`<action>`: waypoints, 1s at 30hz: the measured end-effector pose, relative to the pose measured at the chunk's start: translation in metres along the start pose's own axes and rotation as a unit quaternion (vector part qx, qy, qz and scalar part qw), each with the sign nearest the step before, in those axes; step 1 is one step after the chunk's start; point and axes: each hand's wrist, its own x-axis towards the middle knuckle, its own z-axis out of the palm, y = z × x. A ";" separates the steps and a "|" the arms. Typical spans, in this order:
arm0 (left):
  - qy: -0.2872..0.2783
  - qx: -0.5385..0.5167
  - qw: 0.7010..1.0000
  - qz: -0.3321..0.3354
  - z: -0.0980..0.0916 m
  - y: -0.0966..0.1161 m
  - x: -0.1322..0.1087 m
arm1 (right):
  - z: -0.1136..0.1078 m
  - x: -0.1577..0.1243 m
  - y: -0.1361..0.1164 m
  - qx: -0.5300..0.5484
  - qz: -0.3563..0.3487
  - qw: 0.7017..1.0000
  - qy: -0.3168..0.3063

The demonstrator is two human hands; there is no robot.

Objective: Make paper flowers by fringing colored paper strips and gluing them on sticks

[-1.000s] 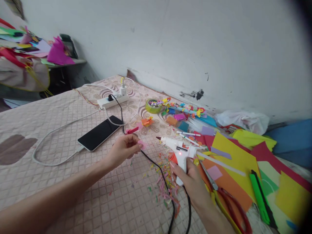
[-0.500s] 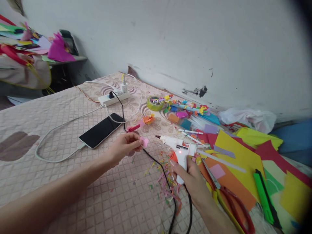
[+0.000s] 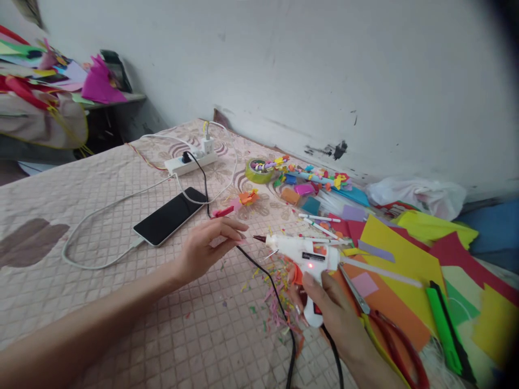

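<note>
My right hand is wrapped around the handle of a white hot glue gun, whose red light is lit and whose orange trigger lies by my fingers. A clear glue stick sticks out of its back end. The brown nozzle points left, close to the fingertips of my left hand. These fingers are pinched on a small pink paper flower, now mostly hidden and edge-on. Behind them a pink clip-like piece with an orange paper flower lies on the cloth.
A phone on a white cable lies left, near a power strip. Right are scissors, a green cutter and coloured paper. Tape stands toward the wall. Paper scraps and the gun's black cord lie between my arms.
The glue gun has moved slightly right and down, its nozzle staying near my left fingers. My left hand has turned, so the pink paper flower shows far less.
</note>
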 end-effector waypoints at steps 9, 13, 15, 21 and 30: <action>-0.002 0.092 0.986 0.142 -0.005 -0.003 0.002 | -0.001 -0.009 -0.010 -0.108 -0.001 0.994 0.004; -0.005 0.093 0.985 0.143 -0.005 -0.002 0.001 | -0.003 -0.007 -0.011 -0.131 -0.015 0.990 -0.043; -0.002 0.094 0.985 0.144 -0.006 -0.003 0.001 | -0.004 -0.006 -0.011 -0.137 -0.021 0.989 -0.049; -0.002 0.091 0.986 0.143 -0.006 -0.004 0.002 | -0.004 -0.004 -0.011 -0.154 -0.031 0.986 -0.052; -0.011 0.085 0.986 0.142 -0.006 -0.001 0.002 | -0.002 -0.005 -0.014 -0.161 -0.056 0.985 -0.034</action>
